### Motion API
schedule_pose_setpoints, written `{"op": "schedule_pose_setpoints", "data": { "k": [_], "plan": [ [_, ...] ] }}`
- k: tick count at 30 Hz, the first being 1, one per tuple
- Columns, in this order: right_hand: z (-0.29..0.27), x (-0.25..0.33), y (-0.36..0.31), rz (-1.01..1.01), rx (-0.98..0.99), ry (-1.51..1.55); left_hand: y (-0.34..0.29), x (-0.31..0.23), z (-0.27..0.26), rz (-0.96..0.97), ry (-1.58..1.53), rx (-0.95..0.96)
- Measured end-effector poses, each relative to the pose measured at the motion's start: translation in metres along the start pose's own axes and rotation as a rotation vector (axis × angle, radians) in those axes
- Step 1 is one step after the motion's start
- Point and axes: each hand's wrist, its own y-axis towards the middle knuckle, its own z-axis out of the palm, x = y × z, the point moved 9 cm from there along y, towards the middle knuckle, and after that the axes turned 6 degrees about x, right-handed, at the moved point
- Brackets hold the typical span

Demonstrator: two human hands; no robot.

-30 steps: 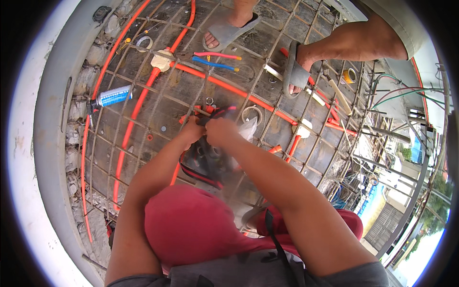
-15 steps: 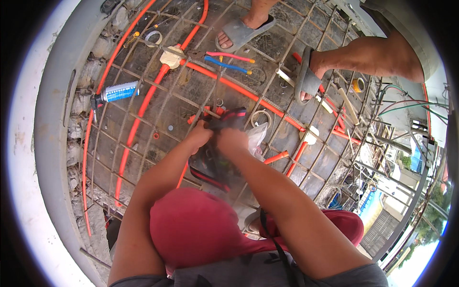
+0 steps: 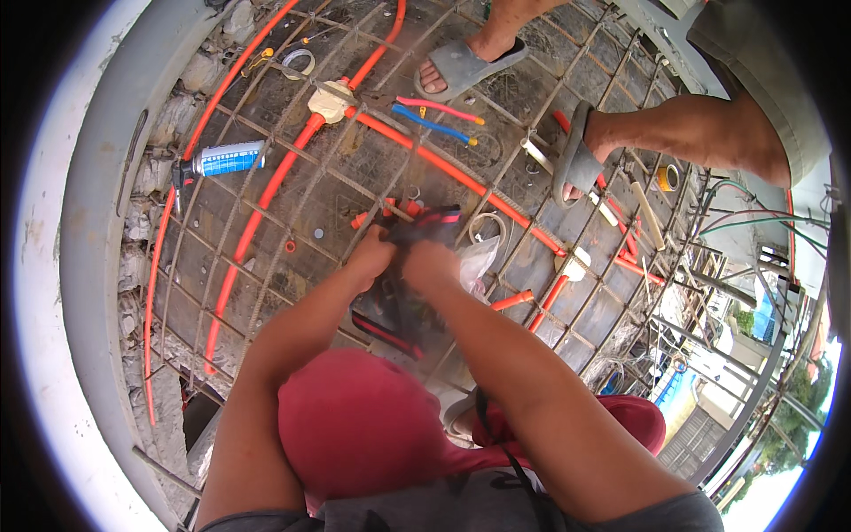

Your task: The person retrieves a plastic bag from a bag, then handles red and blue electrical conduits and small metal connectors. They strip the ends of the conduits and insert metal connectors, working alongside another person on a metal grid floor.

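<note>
Between my knees, a black tool bag with red trim (image 3: 383, 330) lies on the steel mesh, its inside dark and blurred. My left hand (image 3: 372, 255) is closed on the bag's far left edge. Beside it, my right hand (image 3: 431, 266) is at the bag's far right side, its fingers hidden beneath the hand and the dark fabric. A clear plastic bag (image 3: 479, 261) with pale contents rests just right of my right hand. Short orange pipe pieces (image 3: 360, 219) lie beyond the tool bag.
Rebar mesh (image 3: 306, 199) and orange conduits (image 3: 266, 197) cross the floor, meeting at taped boxes (image 3: 331, 102). A blue-and-white can with a torch head (image 3: 229, 159) lies left. Red (image 3: 443, 110) and blue tubes (image 3: 434, 124) lie ahead. Another person's sandalled foot (image 3: 470, 66) stands beyond.
The view has shifted slightly, moving the floor things within the picture. Both hands stay at the tool bag, with little visible movement.
</note>
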Motion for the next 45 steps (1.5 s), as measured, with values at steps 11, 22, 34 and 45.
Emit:
{"op": "schedule_pose_setpoints", "data": {
  "k": [11, 22, 34, 45],
  "plan": [
    [0.007, -0.004, -0.014, 0.004, -0.176, 0.18, 0.0, 0.017, 0.002, 0.105, -0.027, -0.037],
    [0.008, -0.012, -0.045, 0.039, -0.211, 0.23, -0.034, 0.005, 0.021, 0.231, 0.045, -0.084],
    [-0.036, -0.123, -0.114, -0.221, -0.456, 1.201, -0.125, -0.079, 0.075, 0.663, 0.959, -0.395],
    [-0.093, -0.148, -0.185, -0.603, 0.17, 2.123, -0.15, -0.068, 0.172, 0.402, 1.414, 0.019]
  ]
}}
